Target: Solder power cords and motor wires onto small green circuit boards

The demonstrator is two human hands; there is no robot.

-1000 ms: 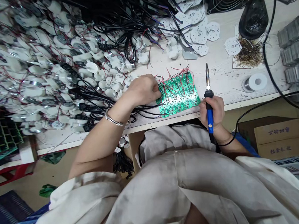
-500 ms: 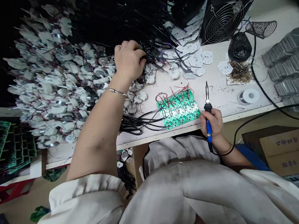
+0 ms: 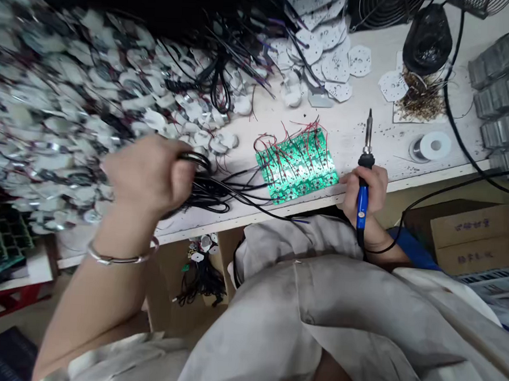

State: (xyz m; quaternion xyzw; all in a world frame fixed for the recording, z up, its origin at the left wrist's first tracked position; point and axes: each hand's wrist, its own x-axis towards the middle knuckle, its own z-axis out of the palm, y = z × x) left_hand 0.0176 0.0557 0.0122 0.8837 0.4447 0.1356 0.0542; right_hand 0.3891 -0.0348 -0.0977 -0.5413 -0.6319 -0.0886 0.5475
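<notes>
The bench (image 3: pixel 352 124) spreads ahead of both grips, with a heap of white plastic parts (image 3: pixel 72 95) beyond and left of the left grip (image 3: pixel 147 173). Between the grips lies a green circuit board panel (image 3: pixel 296 165) bristling with red and black wires (image 3: pixel 291 141), nearer the right grip (image 3: pixel 365 190). The motion-blurred left grip closes around a loop of black cables (image 3: pixel 195 190). The right grip wraps a blue-handled soldering iron (image 3: pixel 362 204), its tip pointing away, just beside the panel's edge. A solder spool (image 3: pixel 431 146) sits beyond that grip.

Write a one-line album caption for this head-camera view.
Left hand holds black cables beside a wired green circuit board; right hand grips a blue soldering iron.
</notes>
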